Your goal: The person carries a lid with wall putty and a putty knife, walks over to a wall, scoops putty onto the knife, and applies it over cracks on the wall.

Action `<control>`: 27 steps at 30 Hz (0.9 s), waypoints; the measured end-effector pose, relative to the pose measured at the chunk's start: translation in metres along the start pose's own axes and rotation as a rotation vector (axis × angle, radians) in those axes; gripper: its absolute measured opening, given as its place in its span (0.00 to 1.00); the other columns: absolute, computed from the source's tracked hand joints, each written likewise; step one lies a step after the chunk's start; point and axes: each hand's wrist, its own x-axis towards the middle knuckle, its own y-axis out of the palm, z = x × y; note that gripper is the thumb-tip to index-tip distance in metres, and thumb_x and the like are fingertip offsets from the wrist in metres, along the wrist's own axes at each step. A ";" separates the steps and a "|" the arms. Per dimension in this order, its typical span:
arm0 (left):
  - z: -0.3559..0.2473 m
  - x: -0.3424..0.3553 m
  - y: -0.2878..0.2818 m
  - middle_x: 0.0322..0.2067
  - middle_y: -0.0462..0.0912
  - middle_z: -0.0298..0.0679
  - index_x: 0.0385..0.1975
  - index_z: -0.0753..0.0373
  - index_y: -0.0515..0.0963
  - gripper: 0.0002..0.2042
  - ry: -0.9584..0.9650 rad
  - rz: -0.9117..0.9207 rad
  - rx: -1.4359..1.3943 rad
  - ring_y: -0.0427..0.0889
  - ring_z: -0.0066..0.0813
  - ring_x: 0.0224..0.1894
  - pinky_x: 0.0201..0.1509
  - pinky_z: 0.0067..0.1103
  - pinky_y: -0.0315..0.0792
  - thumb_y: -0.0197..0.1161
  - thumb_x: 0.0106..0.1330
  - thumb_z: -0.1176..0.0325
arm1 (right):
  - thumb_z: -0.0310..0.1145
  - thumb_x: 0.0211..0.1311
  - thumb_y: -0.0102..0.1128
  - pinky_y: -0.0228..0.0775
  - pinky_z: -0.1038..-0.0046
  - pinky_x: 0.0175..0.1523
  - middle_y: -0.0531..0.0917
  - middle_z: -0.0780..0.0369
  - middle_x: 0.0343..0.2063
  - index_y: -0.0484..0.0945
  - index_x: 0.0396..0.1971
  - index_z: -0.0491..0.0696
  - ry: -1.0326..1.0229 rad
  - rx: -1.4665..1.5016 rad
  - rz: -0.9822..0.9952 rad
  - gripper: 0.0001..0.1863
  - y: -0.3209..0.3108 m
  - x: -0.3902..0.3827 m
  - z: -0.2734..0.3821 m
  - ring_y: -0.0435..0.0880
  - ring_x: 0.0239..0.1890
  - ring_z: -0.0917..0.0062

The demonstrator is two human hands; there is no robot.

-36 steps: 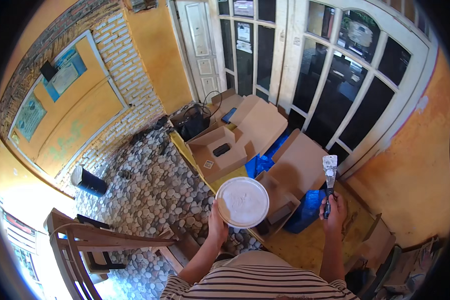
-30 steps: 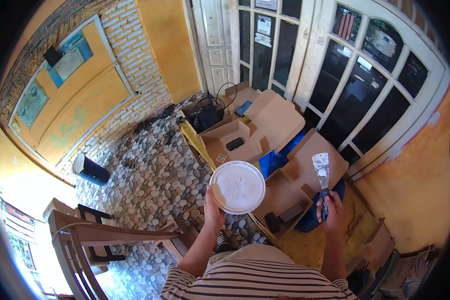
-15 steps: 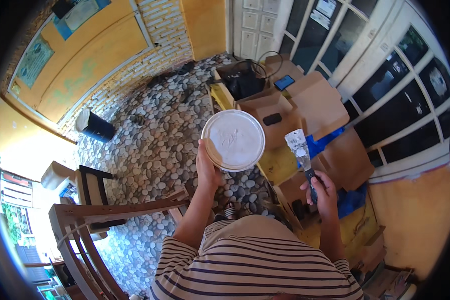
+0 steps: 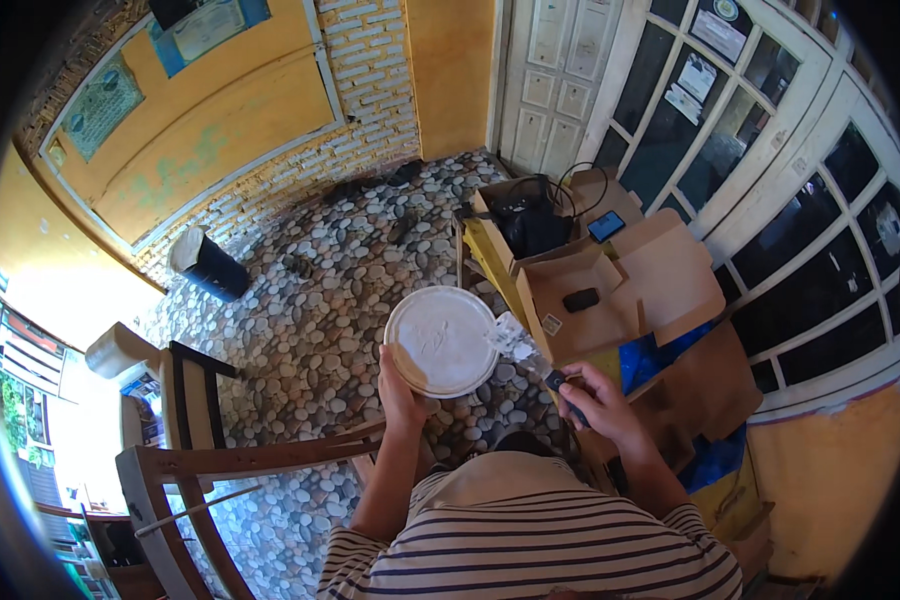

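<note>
My left hand (image 4: 400, 398) grips a round, shallow-looking white tub (image 4: 440, 343) by its lower left side, in front of my body. Its pale top face has a rim and a few raised smears; I cannot tell whether this is a lid or the contents. In my right hand (image 4: 598, 400) is a putty knife (image 4: 519, 345) with a dark handle, my fingers closed round it. The blade is caked with white paste and points up and left, its tip by the tub's right rim. Whether the two touch is unclear.
Right of me, open cardboard boxes (image 4: 670, 270) stand on a yellow surface, with a phone (image 4: 606, 227), a small black object (image 4: 581, 299) and a black bag (image 4: 530, 220). A wooden chair frame (image 4: 260, 455) stands at left. Beyond it is a dark bucket (image 4: 210, 265) on the pebble-patterned floor (image 4: 310, 330).
My right hand has brought the putty knife leftward, from upright over the boxes to the tub's rim. The tub sits lower in view, still in my left hand. The whole view has shifted.
</note>
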 end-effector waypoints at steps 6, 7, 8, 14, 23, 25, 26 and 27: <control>-0.005 0.020 -0.010 0.61 0.72 0.45 0.65 0.67 0.64 0.28 0.003 -0.036 0.014 0.73 0.39 0.63 0.68 0.34 0.67 0.45 0.77 0.49 | 0.28 0.72 0.54 0.62 0.83 0.22 0.80 0.63 0.25 0.68 0.52 0.43 -0.037 0.050 0.159 0.13 0.005 0.052 -0.007 0.71 0.17 0.87; -0.006 0.024 -0.006 0.61 0.72 0.45 0.65 0.67 0.63 0.29 0.001 -0.061 0.029 0.73 0.39 0.63 0.68 0.34 0.67 0.45 0.77 0.48 | 0.28 0.72 0.54 0.62 0.83 0.22 0.80 0.63 0.25 0.68 0.52 0.43 -0.035 0.072 0.195 0.13 0.004 0.063 -0.007 0.71 0.17 0.88; -0.005 0.033 -0.006 0.61 0.72 0.45 0.65 0.67 0.63 0.29 0.010 -0.053 0.031 0.73 0.39 0.63 0.68 0.34 0.67 0.45 0.77 0.48 | 0.28 0.72 0.54 0.62 0.83 0.22 0.80 0.63 0.26 0.68 0.53 0.43 -0.039 0.070 0.207 0.13 0.003 0.075 -0.010 0.70 0.17 0.88; -0.009 0.081 0.003 0.61 0.73 0.44 0.65 0.67 0.65 0.30 0.021 -0.087 0.039 0.75 0.39 0.61 0.65 0.33 0.70 0.42 0.78 0.45 | 0.29 0.72 0.55 0.63 0.82 0.24 0.81 0.63 0.27 0.69 0.53 0.44 -0.063 0.061 0.254 0.14 -0.007 0.147 0.001 0.71 0.18 0.87; -0.035 0.146 0.062 0.62 0.71 0.44 0.67 0.65 0.63 0.30 0.033 -0.078 0.049 0.73 0.40 0.63 0.67 0.35 0.68 0.40 0.78 0.45 | 0.33 0.70 0.61 0.66 0.83 0.23 0.80 0.64 0.30 0.68 0.55 0.43 -0.075 0.004 0.279 0.19 -0.036 0.242 0.053 0.73 0.21 0.88; -0.038 0.158 0.070 0.63 0.71 0.44 0.67 0.64 0.62 0.30 0.026 -0.092 0.050 0.73 0.41 0.63 0.67 0.35 0.68 0.40 0.78 0.45 | 0.33 0.69 0.62 0.67 0.83 0.23 0.80 0.64 0.32 0.68 0.55 0.42 -0.096 -0.019 0.264 0.20 -0.039 0.258 0.058 0.75 0.24 0.88; -0.040 0.164 0.070 0.63 0.71 0.44 0.67 0.64 0.62 0.30 0.021 -0.068 0.036 0.73 0.41 0.64 0.67 0.36 0.68 0.41 0.78 0.45 | 0.33 0.69 0.62 0.67 0.83 0.23 0.80 0.64 0.32 0.68 0.55 0.42 -0.069 -0.008 0.254 0.20 -0.036 0.264 0.060 0.75 0.24 0.88; -0.041 0.170 0.072 0.64 0.70 0.44 0.67 0.64 0.62 0.30 0.014 -0.041 0.020 0.72 0.42 0.64 0.67 0.37 0.68 0.41 0.78 0.45 | 0.33 0.69 0.62 0.67 0.83 0.23 0.80 0.64 0.33 0.68 0.55 0.42 -0.043 0.000 0.241 0.20 -0.035 0.269 0.061 0.76 0.25 0.88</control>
